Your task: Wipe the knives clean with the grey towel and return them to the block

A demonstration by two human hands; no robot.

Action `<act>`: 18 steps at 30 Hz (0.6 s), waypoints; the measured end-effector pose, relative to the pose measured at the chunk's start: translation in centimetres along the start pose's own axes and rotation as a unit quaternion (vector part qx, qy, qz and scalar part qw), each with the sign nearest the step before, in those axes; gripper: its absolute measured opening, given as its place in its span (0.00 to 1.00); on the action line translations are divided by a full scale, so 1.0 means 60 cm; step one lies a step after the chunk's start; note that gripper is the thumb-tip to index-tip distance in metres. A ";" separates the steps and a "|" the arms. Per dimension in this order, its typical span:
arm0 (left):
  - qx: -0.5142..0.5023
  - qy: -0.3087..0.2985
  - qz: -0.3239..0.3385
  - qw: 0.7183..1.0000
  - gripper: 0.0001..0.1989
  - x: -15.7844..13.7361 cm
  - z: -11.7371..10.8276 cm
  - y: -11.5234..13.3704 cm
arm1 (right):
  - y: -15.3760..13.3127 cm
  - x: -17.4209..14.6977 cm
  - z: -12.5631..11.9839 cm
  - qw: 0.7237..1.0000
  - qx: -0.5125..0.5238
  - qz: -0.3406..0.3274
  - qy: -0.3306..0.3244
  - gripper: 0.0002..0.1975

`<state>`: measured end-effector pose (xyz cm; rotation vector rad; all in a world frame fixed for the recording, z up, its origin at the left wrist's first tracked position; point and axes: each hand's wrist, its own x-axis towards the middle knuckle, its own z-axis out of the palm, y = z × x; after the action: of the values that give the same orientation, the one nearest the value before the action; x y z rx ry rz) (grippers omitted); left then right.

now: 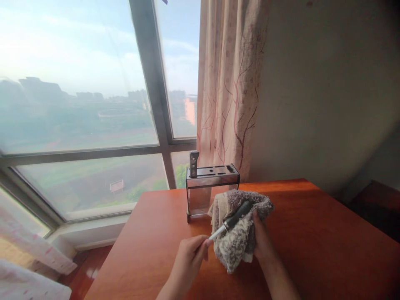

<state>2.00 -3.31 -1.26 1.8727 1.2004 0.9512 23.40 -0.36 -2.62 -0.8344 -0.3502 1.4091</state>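
A sharpening steel with a black handle (238, 216) and a thin bright rod lies slanted in front of me, above the table. My left hand (191, 255) is closed around the rod, whose far end is hidden in the fist. A grey and beige towel (233, 250) is bunched under and around the black handle. My right hand (260, 233) grips the towel from the right, thumb up beside the handle; its other fingers are hidden behind the cloth. Just beyond the towel stands a knife block (200, 198) with clear sides, a knife handle (194, 163) upright in its left slot.
The reddish-brown wooden table (146, 250) has its far edge near the curtain (229, 91). Large windows (78, 116) fill the left side, with a white curtain (31, 266) low at the left. A plain wall (312, 91) rises at the right.
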 end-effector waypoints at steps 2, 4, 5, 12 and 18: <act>-0.059 -0.046 -0.043 0.996 0.24 0.001 0.002 -0.005 | -0.001 -0.001 0.002 1.000 0.004 -0.004 0.005 0.25; -0.099 -0.060 -0.077 0.990 0.24 0.002 0.003 -0.009 | -0.003 -0.002 0.004 1.000 0.023 0.002 0.001 0.24; -0.108 -0.055 -0.085 0.989 0.24 0.003 0.002 -0.010 | -0.004 -0.004 0.005 0.999 0.035 0.011 -0.003 0.24; -0.097 0.068 -0.061 0.991 0.19 0.012 -0.006 -0.014 | -0.010 -0.009 -0.002 0.997 0.038 0.047 -0.038 0.22; -0.008 0.088 -0.011 0.996 0.16 0.007 0.004 -0.021 | -0.006 -0.015 0.007 0.999 0.015 0.009 -0.027 0.15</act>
<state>1.79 -2.55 -2.38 1.7893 1.3106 1.1288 23.20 -1.08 -1.86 -0.7783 -0.3627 1.4516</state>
